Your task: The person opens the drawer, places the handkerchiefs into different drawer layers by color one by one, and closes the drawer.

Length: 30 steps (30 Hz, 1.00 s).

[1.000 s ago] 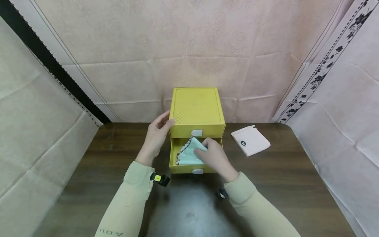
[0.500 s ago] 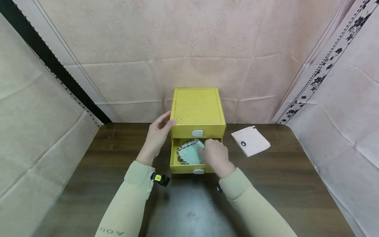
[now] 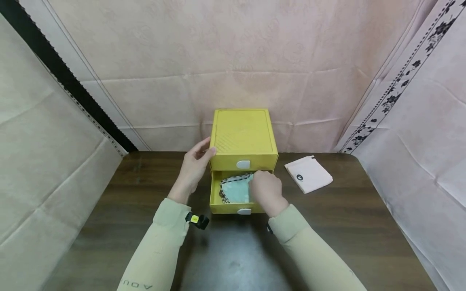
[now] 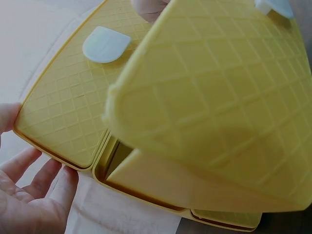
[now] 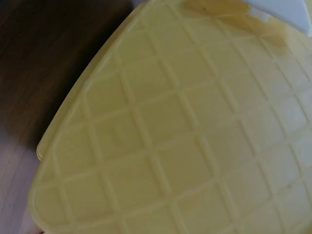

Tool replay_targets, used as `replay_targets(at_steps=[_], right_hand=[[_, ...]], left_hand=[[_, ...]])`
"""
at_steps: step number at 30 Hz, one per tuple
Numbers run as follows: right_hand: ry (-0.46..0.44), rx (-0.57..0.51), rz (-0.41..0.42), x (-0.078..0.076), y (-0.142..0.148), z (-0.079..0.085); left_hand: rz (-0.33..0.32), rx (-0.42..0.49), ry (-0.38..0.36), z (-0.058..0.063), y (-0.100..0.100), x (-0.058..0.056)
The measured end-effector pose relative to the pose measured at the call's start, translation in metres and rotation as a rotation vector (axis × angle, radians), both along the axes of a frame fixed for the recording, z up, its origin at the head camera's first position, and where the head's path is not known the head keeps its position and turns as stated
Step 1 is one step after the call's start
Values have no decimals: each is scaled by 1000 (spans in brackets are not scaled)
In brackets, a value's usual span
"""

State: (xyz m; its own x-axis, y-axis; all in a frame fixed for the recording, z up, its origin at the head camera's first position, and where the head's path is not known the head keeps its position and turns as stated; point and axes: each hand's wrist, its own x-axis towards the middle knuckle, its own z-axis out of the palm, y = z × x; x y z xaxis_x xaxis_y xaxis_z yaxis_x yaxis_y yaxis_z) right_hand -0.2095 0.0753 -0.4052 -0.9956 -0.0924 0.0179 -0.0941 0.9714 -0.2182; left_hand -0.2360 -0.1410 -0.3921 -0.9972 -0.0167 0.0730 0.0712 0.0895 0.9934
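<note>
A yellow two-drawer storage box stands at the back of the table. Its lower drawer is pulled out. In the drawer lies a light turquoise cloth with a dark checked trim. My right hand reaches into the drawer's right side, against the cloth; its fingertips are hidden, so I cannot tell whether they pinch it. With fairly straight fingers my left hand rests along the box's left side, thumb at the front corner. Those fingers touch the box's edge in the left wrist view.
To the right of the box lies a folded white cloth with a small dark round emblem. Pale patterned fabric hangs behind and at both sides of the dark wooden table. The drawer's waffle-patterned front fills most of the right wrist view.
The right hand, which pinched the raised turquoise cloth, has gone lower into the drawer. The cloth now lies flatter and slightly further right. The left hand has kept its place.
</note>
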Motion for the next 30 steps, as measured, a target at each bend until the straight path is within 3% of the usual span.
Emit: replay_targets(at_steps=[6,16,21,30], right_hand=[[-4,-41,16,6,5,5],[110,-395,60,36,33,22],[108,-540,51,47,39,23],[50,-644,64,69,35,30]], left_hand=[[2,-5,-3,-2,1,-1],[6,-2,-1,-2,1,-2],[-4,0,4,-1,1,-2],[3,1,-10,-1,1,-2]])
